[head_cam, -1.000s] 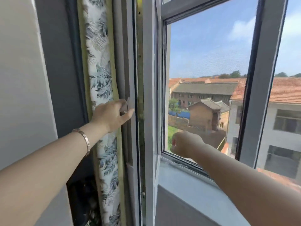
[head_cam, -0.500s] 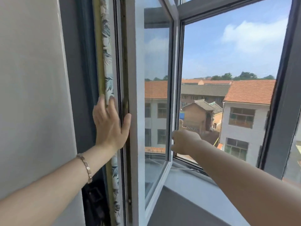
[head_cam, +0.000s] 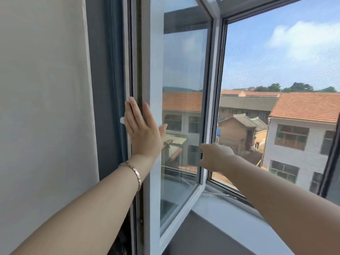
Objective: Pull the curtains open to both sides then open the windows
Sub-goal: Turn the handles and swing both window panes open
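The white-framed window sash stands swung inward, its glass reflecting roofs. My left hand lies flat against the sash's near upright, fingers straight and apart, holding nothing. A white handle pokes out just left of those fingers. My right hand is curled loosely, its fingertips at the sash's far upright; whether it grips that edge is unclear. The patterned curtain is hidden behind the sash and the dark side strip.
A mesh screen fills the opening to the right, with tiled roofs beyond. The grey sill runs under my right forearm. A pale wall closes off the left. A dark frame post stands at far right.
The sash has swung further inward toward the wall, covering the patterned curtain. My left hand let go of the handle and flattened against the frame. My right hand stayed curled.
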Motion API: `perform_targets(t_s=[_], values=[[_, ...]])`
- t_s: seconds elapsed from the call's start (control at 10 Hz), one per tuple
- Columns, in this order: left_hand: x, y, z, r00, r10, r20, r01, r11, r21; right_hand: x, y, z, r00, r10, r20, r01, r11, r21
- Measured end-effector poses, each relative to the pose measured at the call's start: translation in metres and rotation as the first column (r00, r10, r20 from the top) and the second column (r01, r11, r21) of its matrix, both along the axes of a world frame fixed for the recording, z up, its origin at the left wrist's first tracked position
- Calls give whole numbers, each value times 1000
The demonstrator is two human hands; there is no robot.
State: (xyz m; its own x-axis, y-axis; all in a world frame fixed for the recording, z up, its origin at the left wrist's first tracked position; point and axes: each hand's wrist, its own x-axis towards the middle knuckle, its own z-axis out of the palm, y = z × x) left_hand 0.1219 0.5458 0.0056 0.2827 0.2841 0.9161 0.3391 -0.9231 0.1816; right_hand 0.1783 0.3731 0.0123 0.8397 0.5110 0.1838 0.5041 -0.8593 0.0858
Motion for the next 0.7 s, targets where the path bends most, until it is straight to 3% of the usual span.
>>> perform_targets(t_s=[0.4, 0.5, 0.6, 0.7], values=[[-12, 8, 5, 966, 206, -159, -196, 978, 78, -13, -19, -13, 1000, -8, 0, 8, 1000, -7], [-23, -5, 8, 900, 349, -262, -262, 913, 313, -21, -35, -9, 1000, -16, -3, 16, 1000, 11], [-18, -27, 7, 838, 230, -495, 0, 907, 420, -25, -51, -9, 999, -37, -23, 38, 999, 29], [-19, -67, 14, 570, -150, -808, 161, 985, -69, -32, -66, -2, 999, -15, -50, 18, 999, 43]])
